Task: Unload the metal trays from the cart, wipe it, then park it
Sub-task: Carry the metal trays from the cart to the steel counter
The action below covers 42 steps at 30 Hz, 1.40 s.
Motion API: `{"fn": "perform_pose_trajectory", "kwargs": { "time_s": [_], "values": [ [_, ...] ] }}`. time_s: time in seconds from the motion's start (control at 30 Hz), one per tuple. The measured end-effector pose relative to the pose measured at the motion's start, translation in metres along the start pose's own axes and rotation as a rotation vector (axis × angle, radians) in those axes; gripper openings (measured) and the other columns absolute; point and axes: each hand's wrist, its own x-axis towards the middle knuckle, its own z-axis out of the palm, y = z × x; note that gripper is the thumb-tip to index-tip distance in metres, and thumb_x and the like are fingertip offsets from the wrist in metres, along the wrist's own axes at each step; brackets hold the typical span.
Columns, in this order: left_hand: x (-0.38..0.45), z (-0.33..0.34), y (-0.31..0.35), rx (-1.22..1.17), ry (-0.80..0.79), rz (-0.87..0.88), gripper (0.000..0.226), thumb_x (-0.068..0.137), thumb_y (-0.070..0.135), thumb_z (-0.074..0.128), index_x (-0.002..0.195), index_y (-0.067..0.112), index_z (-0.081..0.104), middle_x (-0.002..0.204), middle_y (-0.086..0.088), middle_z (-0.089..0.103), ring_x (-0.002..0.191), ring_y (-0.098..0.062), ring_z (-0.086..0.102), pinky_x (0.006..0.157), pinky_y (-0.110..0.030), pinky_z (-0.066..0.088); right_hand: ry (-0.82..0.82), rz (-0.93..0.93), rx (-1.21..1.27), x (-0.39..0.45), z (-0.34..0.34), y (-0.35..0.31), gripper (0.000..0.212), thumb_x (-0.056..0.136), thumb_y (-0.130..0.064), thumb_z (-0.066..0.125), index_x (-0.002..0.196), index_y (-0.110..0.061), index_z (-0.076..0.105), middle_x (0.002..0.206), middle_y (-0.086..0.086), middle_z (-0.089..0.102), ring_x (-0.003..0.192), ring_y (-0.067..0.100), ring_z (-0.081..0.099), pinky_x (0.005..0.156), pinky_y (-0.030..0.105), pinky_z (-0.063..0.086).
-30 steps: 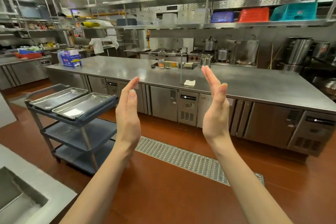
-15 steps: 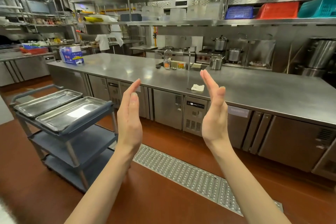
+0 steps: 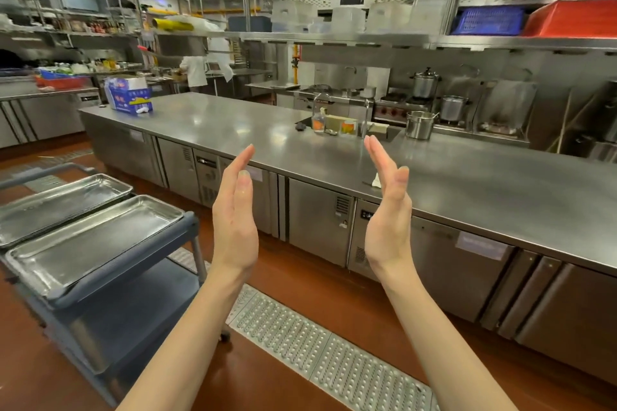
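Observation:
A grey three-shelf cart [image 3: 192,227] stands at the lower left. Two shallow metal trays lie side by side on its top shelf: the near tray [image 3: 93,243] and the far tray [image 3: 60,202]. My left hand [image 3: 235,220] and my right hand [image 3: 387,210] are raised in front of me, palms facing each other, fingers straight, holding nothing. Both hands are to the right of the cart and touch nothing. A small white cloth [image 3: 375,181] lies on the long steel counter [image 3: 484,197], partly hidden behind my right hand.
A metal drain grate [image 3: 320,344] runs across the red floor in front of the counter. On the counter are a blue and white box [image 3: 128,95], small containers [image 3: 334,125] and a pot [image 3: 420,124]. A person in white [image 3: 195,72] works far back.
The view has moved closer to the cart and counter; the cart now sits nearer at the lower left. My hands keep the same raised, open pose.

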Motion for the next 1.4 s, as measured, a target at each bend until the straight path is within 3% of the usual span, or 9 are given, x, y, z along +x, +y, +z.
{"fn": "perform_pose_trajectory", "kwargs": {
  "time_s": [0.13,0.17,0.27,0.47,0.7,1.07,1.2,1.3,1.4],
  "values": [
    [0.052,0.011,-0.050,0.002,0.031,-0.012,0.055,0.111,0.043,0.028,0.156,0.019,0.047,0.157,0.013,0.052,0.149,-0.003,0.041,0.128,-0.039,0.030,-0.034,0.019,0.006,0.054,0.028,0.042,0.067,0.107,-0.053,0.007,0.157,-0.027,0.044,0.159,-0.020,0.046,0.150,-0.007,0.030,0.118,0.004,0.011],
    [0.066,0.014,-0.064,0.008,0.040,-0.012,0.054,0.111,0.042,0.028,0.156,0.019,0.047,0.156,0.013,0.052,0.149,-0.004,0.042,0.128,-0.040,0.030,-0.040,0.020,0.014,0.068,0.035,0.054,0.068,0.107,-0.055,0.007,0.157,-0.027,0.044,0.159,-0.019,0.046,0.150,-0.007,0.030,0.117,0.002,0.009],
    [0.099,0.022,-0.098,0.024,0.047,-0.012,0.053,0.112,0.041,0.028,0.156,0.019,0.047,0.156,0.013,0.053,0.149,-0.004,0.042,0.128,-0.041,0.030,-0.055,0.022,0.038,0.104,0.055,0.085,0.071,0.104,-0.060,0.009,0.157,-0.028,0.043,0.159,-0.021,0.045,0.150,-0.007,0.029,0.126,0.018,0.013],
    [0.163,0.042,-0.172,0.025,0.059,-0.011,0.052,0.112,0.039,0.028,0.155,0.017,0.048,0.156,0.011,0.053,0.149,-0.004,0.042,0.129,-0.040,0.029,-0.108,0.040,0.048,0.176,0.093,0.152,0.065,0.108,-0.052,0.009,0.158,-0.029,0.042,0.160,-0.023,0.043,0.148,-0.015,0.026,0.109,-0.005,0.011],
    [0.263,0.084,-0.265,0.067,0.072,-0.001,0.058,0.110,0.045,0.029,0.156,0.015,0.046,0.156,0.010,0.053,0.149,-0.005,0.042,0.128,-0.035,0.029,-0.179,0.010,0.083,0.288,0.139,0.244,0.062,0.110,-0.044,0.010,0.158,-0.022,0.042,0.161,-0.016,0.044,0.149,-0.011,0.028,0.112,-0.001,0.013],
    [0.407,0.119,-0.385,0.187,0.190,0.042,0.048,0.113,0.028,0.031,0.155,0.011,0.048,0.156,0.004,0.053,0.150,-0.008,0.042,0.126,-0.034,0.032,-0.250,0.064,0.200,0.454,0.221,0.364,0.070,0.105,-0.059,0.008,0.157,-0.030,0.043,0.159,-0.021,0.045,0.149,-0.011,0.028,0.114,0.000,0.012],
    [0.444,0.112,-0.426,0.195,0.227,0.014,0.054,0.111,0.041,0.030,0.155,0.014,0.048,0.157,0.007,0.053,0.150,-0.007,0.042,0.128,-0.038,0.031,-0.303,0.064,0.230,0.490,0.253,0.392,0.069,0.107,-0.056,0.008,0.158,-0.026,0.043,0.160,-0.019,0.044,0.145,-0.018,0.026,0.108,-0.005,0.012],
    [0.475,0.106,-0.460,0.192,0.265,0.019,0.059,0.109,0.047,0.031,0.154,0.015,0.049,0.156,0.008,0.054,0.150,-0.008,0.043,0.128,-0.043,0.030,-0.332,0.056,0.238,0.517,0.282,0.415,0.075,0.100,-0.064,0.010,0.158,-0.028,0.042,0.160,-0.020,0.044,0.148,-0.013,0.028,0.110,-0.003,0.013],
    [0.505,0.098,-0.493,0.207,0.272,0.018,0.060,0.109,0.049,0.030,0.155,0.015,0.049,0.156,0.008,0.053,0.150,-0.007,0.042,0.128,-0.043,0.030,-0.341,0.049,0.252,0.545,0.315,0.440,0.068,0.106,-0.057,0.010,0.158,-0.027,0.043,0.159,-0.019,0.046,0.148,-0.011,0.029,0.112,-0.001,0.013]
  ]
}}
